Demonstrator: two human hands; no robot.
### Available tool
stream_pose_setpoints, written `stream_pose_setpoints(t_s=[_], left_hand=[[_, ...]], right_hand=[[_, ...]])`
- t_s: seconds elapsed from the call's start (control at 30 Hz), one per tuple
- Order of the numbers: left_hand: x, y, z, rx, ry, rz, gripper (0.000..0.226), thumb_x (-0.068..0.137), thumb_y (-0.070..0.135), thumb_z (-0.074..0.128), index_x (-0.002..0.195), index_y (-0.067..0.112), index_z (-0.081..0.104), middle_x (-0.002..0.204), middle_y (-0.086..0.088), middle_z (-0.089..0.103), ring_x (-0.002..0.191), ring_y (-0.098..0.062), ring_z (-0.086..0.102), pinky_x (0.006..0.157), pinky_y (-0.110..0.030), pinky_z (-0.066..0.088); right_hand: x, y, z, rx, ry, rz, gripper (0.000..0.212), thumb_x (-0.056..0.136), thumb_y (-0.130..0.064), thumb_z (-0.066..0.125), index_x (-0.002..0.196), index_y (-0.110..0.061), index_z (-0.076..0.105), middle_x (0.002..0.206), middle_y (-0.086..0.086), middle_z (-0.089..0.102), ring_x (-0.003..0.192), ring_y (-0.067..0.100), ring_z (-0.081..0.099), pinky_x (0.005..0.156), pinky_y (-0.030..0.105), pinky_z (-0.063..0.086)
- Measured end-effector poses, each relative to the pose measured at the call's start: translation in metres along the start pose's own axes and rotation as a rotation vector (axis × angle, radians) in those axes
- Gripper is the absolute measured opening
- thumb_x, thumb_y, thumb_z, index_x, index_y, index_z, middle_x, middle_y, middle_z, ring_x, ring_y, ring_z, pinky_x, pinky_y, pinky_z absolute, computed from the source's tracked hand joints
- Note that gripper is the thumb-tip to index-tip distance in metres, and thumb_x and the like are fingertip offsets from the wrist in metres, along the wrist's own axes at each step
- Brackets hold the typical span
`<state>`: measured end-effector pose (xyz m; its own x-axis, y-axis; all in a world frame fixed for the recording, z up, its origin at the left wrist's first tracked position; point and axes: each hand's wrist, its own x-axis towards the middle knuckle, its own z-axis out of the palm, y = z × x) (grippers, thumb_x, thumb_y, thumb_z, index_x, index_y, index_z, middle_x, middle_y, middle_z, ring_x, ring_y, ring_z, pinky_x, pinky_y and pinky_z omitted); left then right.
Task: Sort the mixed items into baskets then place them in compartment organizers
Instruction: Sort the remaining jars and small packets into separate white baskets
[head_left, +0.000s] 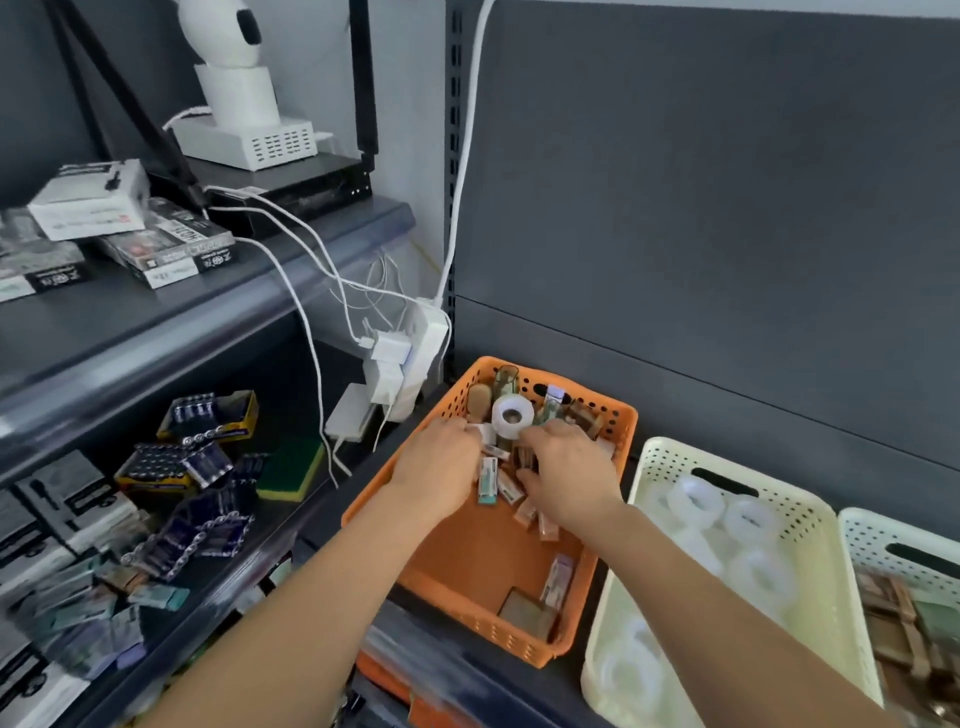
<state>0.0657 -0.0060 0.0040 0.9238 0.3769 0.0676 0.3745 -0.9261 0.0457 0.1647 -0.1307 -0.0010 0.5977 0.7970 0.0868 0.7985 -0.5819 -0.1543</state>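
An orange basket (457, 613) sits on the dark shelf and holds mixed small items: a white tape roll (511, 415), small boxed packs (488, 480), brown clips and a tube. Both my hands reach into its far half. My left hand (436, 467) has its fingers curled on a small white piece beside the tape roll. My right hand (569, 467) lies palm down over the pile with fingers bent into the items; what it holds is hidden. A cream basket (826, 525) to the right holds several clear tape rolls. A second cream basket (878, 530) holds wooden clips.
A white power strip (415, 358) with plugs and cables hangs just left of the orange basket. The lower left shelf carries battery packs (208, 415), a green sponge (291, 467) and boxes. The upper shelf holds a white camera on a base (244, 130).
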Motion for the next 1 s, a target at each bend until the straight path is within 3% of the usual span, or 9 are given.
stream_pose_setpoints(t_s=[0.13, 0.3, 0.57, 0.73, 0.93, 1.0], left_hand=[[0.026, -0.004, 0.010, 0.029, -0.058, 0.020, 0.034, 0.093, 0.004, 0.045, 0.126, 0.009, 0.053, 0.120, -0.010, 0.054, 0.112, -0.026, 0.050, 0.092, -0.037, 0.047], [0.049, -0.008, 0.012, 0.000, -0.095, 0.027, 0.031, 0.091, 0.001, 0.046, 0.120, 0.006, 0.055, 0.119, -0.012, 0.049, 0.107, -0.028, 0.052, 0.069, -0.033, 0.037], [0.059, -0.019, 0.014, -0.149, -0.109, 0.091, 0.017, 0.090, 0.007, 0.052, 0.105, 0.009, 0.060, 0.107, -0.008, 0.054, 0.096, -0.028, 0.057, 0.068, -0.037, 0.045], [0.057, -0.024, 0.008, -0.313, 0.027, 0.116, 0.006, 0.090, 0.021, 0.057, 0.094, 0.017, 0.058, 0.099, 0.002, 0.055, 0.085, -0.023, 0.058, 0.067, -0.038, 0.048], [0.048, 0.012, -0.007, -0.451, 0.168, 0.268, 0.013, 0.089, 0.031, 0.063, 0.097, 0.021, 0.062, 0.090, 0.013, 0.050, 0.074, -0.010, 0.048, 0.063, -0.029, 0.039], [0.044, 0.031, -0.013, -0.477, 0.190, 0.309, 0.012, 0.089, 0.030, 0.064, 0.097, 0.021, 0.062, 0.094, 0.011, 0.055, 0.075, -0.012, 0.052, 0.064, -0.031, 0.044]], right_hand=[[0.023, -0.003, 0.008, 0.009, -0.006, 0.038, 0.049, 0.088, -0.028, 0.059, 0.134, -0.024, 0.043, 0.123, 0.007, 0.049, 0.116, 0.027, 0.048, 0.083, 0.038, 0.051], [0.044, -0.004, 0.017, 0.010, 0.044, 0.121, 0.031, 0.089, -0.021, 0.055, 0.119, -0.023, 0.061, 0.113, 0.005, 0.051, 0.111, 0.025, 0.049, 0.078, 0.035, 0.050], [0.043, -0.008, 0.017, 0.144, 0.169, 0.218, 0.027, 0.089, -0.020, 0.058, 0.114, -0.026, 0.067, 0.106, 0.003, 0.058, 0.102, 0.023, 0.055, 0.074, 0.036, 0.051], [0.024, -0.008, 0.005, 0.265, 0.365, 0.269, 0.024, 0.086, -0.021, 0.066, 0.109, -0.020, 0.071, 0.105, 0.004, 0.063, 0.098, 0.023, 0.058, 0.075, 0.037, 0.051], [-0.016, 0.006, -0.018, 0.331, 0.601, 0.374, 0.023, 0.083, -0.021, 0.069, 0.106, -0.021, 0.072, 0.095, 0.000, 0.064, 0.083, 0.019, 0.061, 0.068, 0.031, 0.049], [-0.033, 0.016, -0.026, 0.321, 0.650, 0.410, 0.023, 0.083, -0.020, 0.070, 0.106, -0.022, 0.072, 0.090, 0.000, 0.063, 0.079, 0.018, 0.060, 0.064, 0.029, 0.047]])
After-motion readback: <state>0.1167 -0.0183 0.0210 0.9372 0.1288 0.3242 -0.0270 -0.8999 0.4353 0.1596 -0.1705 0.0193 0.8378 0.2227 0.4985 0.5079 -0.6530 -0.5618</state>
